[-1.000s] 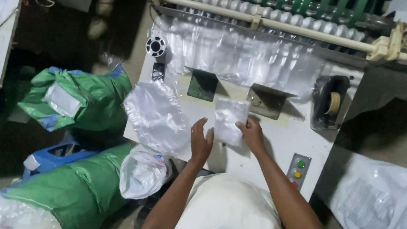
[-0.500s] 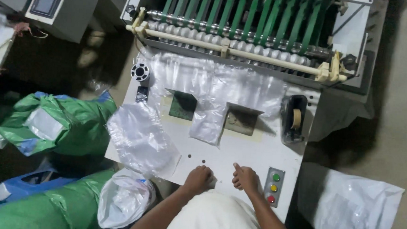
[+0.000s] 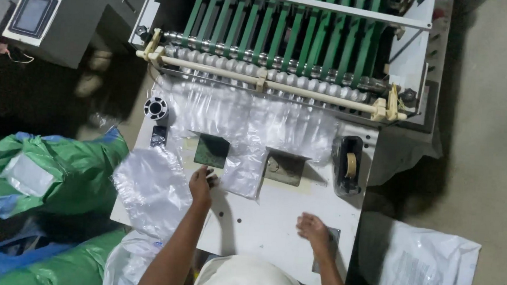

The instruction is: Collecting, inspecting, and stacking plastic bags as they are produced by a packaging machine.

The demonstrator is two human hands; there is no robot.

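My left hand reaches forward over the white machine table, fingers spread, beside a stack of clear plastic bags lying between two dark metal plates. It holds nothing. My right hand rests open and flat on the table near its front right, by a grey panel. A loose heap of clear bags lies at the table's left edge, just left of my left forearm. Clear plastic film hangs from the rollers at the back.
Green conveyor belts run behind the rollers. A tape dispenser sits at the table's right, a small roll core at the back left. Green sacks lie on the floor at left, a white sack at right. A control screen is at far left.
The view has tilted up toward the machine. My left hand has moved forward from the table's front edge to the bag stack. My right hand has stayed near the front.
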